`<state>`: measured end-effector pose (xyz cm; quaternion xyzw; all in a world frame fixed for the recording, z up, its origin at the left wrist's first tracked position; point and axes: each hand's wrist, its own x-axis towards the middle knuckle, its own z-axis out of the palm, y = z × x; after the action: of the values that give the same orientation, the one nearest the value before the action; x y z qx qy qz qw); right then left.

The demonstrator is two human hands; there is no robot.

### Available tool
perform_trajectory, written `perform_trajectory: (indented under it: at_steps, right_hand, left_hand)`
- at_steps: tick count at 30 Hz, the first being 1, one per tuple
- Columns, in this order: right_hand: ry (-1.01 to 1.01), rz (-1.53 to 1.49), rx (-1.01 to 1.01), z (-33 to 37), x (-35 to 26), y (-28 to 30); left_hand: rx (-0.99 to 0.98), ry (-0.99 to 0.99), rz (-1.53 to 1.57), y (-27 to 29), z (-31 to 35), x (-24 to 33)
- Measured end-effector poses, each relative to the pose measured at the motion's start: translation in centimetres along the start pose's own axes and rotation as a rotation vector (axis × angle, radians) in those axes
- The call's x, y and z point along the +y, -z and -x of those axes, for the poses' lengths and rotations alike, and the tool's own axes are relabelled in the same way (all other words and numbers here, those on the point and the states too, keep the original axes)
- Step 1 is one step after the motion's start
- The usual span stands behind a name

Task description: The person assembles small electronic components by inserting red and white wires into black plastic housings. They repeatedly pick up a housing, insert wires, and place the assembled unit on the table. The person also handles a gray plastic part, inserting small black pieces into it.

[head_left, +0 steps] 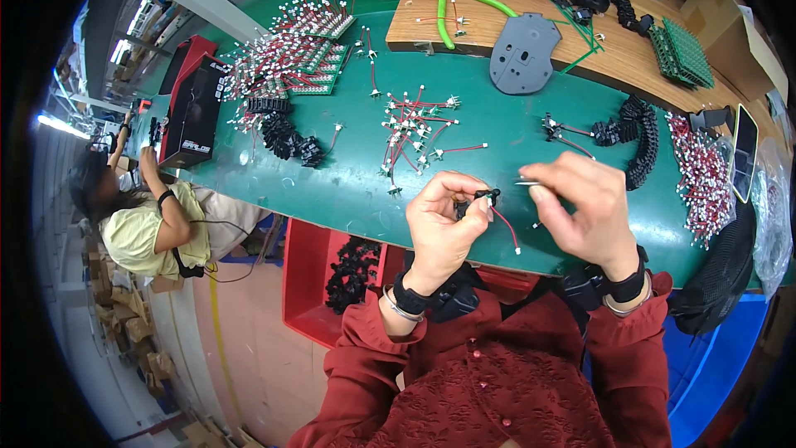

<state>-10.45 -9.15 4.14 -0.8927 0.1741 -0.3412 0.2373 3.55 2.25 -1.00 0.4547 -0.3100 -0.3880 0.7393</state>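
Note:
My left hand [446, 220] is closed, pinching a small black plastic part [489, 196] between thumb and fingertips. From this part hangs a short red wire [507, 226] with a white connector [518, 250] at its end. My right hand [582, 207] is closed on a thin silver metal tool [526, 182], whose tip points left toward the black part without touching it; the rest of the tool is hidden in the fingers. Just beyond my hands lies a loose pile of small wired connector boards [406, 129] on the green table [332, 195].
Wired boards [290, 58] are heaped at the far left, beside a black chain of parts [286, 139]. Green-handled cutters [444, 12] and a grey plate [524, 54] lie at the back. A red bin [308, 303] holds black parts. Another person [157, 220] sits at left.

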Motion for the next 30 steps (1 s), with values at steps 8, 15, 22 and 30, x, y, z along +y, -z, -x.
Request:
perform_trajectory:
  at_steps: [8, 15, 22, 30]
  right_hand:
    - [-0.314, -0.437, -0.178, -0.3, 0.2, -0.2]
    - [-0.574, -0.734, -0.184, -0.1, 0.2, -0.3]
    - [-0.445, -0.442, -0.269, -0.4, 0.0, 0.0]
    - [-0.46, -0.49, -0.18, 0.0, 0.2, -0.5]
  left_hand:
    - [-0.169, 0.053, 0.025, 0.0, -0.7, -0.4]
    - [-0.203, 0.103, 0.087, 0.0, -0.4, 0.2]
    - [-0.172, 0.117, -0.087, -0.4, -0.5, 0.2]
    - [-0.164, 0.133, -0.016, -0.1, -0.4, 0.2]
